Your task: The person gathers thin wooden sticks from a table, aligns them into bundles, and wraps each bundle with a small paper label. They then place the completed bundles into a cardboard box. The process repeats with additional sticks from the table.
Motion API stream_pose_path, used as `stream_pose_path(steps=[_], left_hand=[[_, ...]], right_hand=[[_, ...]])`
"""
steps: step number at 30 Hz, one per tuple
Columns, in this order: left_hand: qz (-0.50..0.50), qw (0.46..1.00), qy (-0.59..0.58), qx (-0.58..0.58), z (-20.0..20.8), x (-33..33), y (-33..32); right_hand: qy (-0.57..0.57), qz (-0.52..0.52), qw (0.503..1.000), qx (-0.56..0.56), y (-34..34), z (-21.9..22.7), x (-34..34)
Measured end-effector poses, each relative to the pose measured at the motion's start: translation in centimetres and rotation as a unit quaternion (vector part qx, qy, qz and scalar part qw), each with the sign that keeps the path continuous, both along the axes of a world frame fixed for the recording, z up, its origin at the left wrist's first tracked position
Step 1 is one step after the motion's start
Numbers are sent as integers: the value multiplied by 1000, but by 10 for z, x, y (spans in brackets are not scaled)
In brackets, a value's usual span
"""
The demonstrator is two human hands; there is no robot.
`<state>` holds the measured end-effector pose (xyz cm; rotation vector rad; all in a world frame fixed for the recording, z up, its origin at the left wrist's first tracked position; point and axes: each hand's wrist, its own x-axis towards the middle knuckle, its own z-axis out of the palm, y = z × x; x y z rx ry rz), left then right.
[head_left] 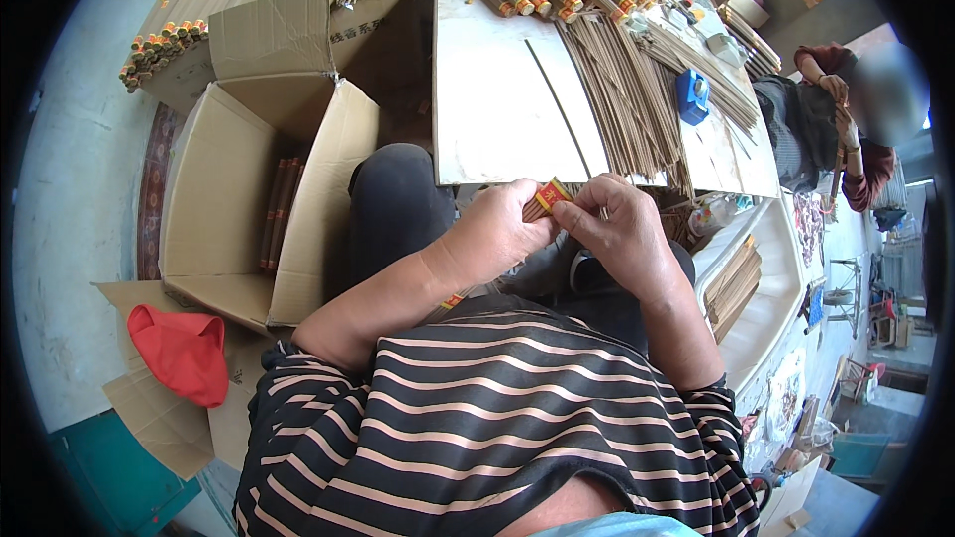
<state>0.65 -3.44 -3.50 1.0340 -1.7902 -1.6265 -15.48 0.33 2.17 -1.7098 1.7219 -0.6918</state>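
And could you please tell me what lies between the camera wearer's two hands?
In the head view, a stick bundle with a red-and-yellow band shows between the left hand and right hand.

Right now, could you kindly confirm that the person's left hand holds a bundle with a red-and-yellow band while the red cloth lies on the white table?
Not quite: the red cloth is not on the white table; the head view shows it lying on cardboard at the lower left. The left hand does hold the bundle with the red-and-yellow band.
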Motion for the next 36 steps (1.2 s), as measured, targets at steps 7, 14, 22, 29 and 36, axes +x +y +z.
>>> stream_pose_path(steps=[7,14,22,29,36], left_hand=[[-32,997,-2,67,6,1,-1],[-66,981,80,167,15,5,-1],[-82,965,155,194,18,7,-1],[-71,962,150,218,17,6,-2],[-101,941,187,263,22,8,-5]], right_hand=[[41,-18,998,48,-2,8,-2],[-22,-2,998,57,-3,7,-7],[-44,44,998,-4,-3,-3,-13],[-88,21,993,-69,-1,-22,-13],[-170,74,970,-156,-6,-39,-17]])
